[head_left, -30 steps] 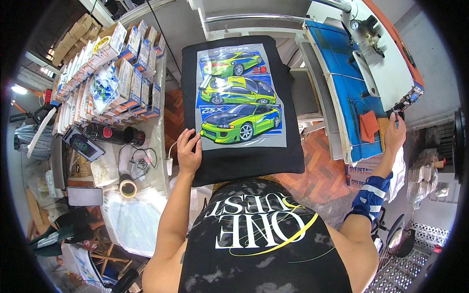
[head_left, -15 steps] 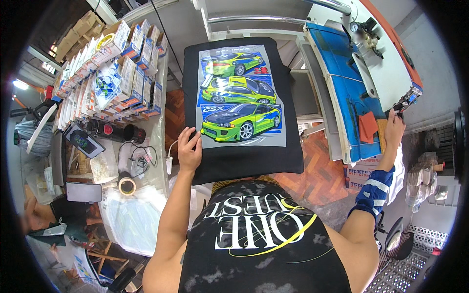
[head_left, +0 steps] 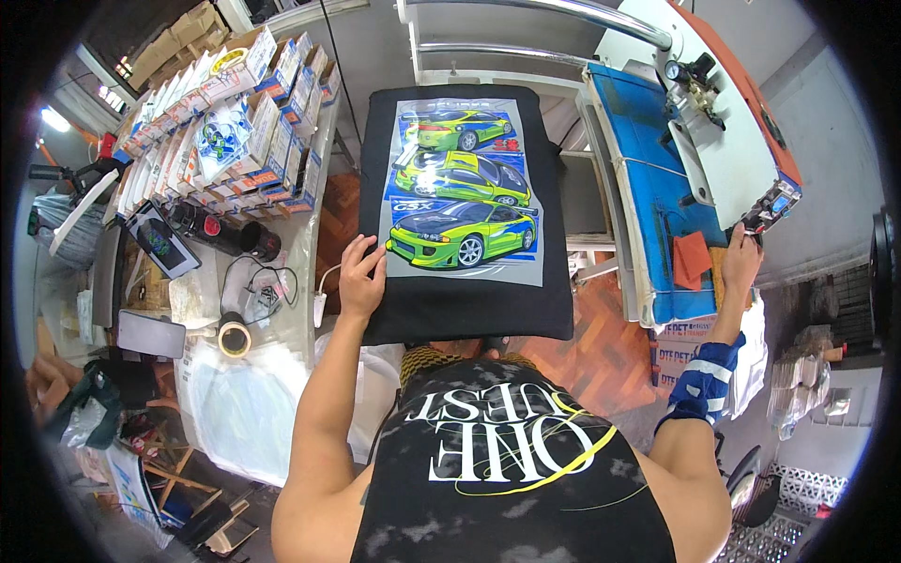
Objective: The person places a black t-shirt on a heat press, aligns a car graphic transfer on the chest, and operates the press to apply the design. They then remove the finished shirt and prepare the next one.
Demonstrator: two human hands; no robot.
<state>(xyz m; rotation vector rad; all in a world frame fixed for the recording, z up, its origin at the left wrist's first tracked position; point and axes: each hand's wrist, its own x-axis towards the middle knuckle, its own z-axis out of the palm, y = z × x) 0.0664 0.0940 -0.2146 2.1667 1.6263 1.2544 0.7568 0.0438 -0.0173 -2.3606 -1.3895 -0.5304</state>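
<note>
A black garment (head_left: 469, 315) lies flat in front of me. On it is a large print (head_left: 465, 192) of three lime-green and blue cars on a grey rectangular ground, with light glinting off part of it. My left hand (head_left: 359, 275) rests at the garment's left edge, fingers stretched out beside the print's lower left corner. To the right, my right hand (head_left: 740, 258) reaches up to a small control box (head_left: 771, 202) at the near end of a press machine. Its fingers are bent against a dark part below the box; what they hold is hidden.
The machine has a blue pad (head_left: 652, 192) with an orange cloth (head_left: 691, 261) on it, and a pressure gauge (head_left: 673, 70). At left, a table carries stacked boxes (head_left: 272, 131), a tape roll (head_left: 234, 340), and a cable. Printed cartons (head_left: 678, 357) stand below the machine.
The whole view has shifted slightly as my head moved. My left hand stays at the garment's edge and my right hand at the control box.
</note>
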